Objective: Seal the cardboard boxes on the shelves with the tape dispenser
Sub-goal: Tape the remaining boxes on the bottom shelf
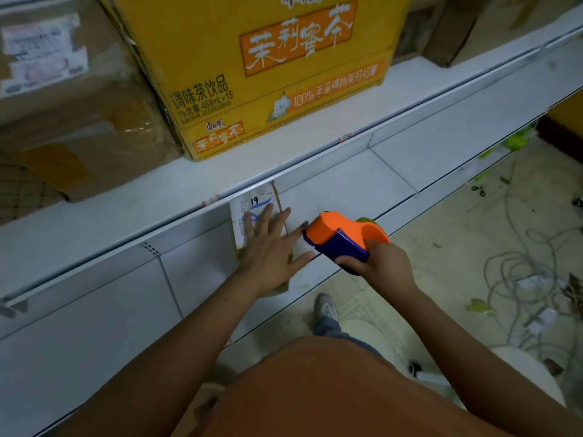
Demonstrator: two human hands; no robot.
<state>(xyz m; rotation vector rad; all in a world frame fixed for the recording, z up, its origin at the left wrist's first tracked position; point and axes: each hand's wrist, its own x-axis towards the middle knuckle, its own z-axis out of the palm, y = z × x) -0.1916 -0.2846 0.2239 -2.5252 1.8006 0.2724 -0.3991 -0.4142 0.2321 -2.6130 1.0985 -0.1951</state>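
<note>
A small flat cardboard box (249, 212) with a white shipping label marked "19" lies on the lower white shelf (362, 184), partly tucked under the shelf above. My left hand (271, 247) presses flat on it with straight, spread fingers. My right hand (378, 263) grips the blue handle of an orange and blue tape dispenser (340, 236), held just right of the box, its front end close to my left fingertips. Most of the box is hidden under my hand.
On the upper shelf (189, 187) stand a large yellow tea carton (258, 70) and a brown box wrapped in tape (69, 105) to its left. More boxes sit at the far right. Grey cables (520, 279) and litter lie on the tiled floor beside my foot (326, 307).
</note>
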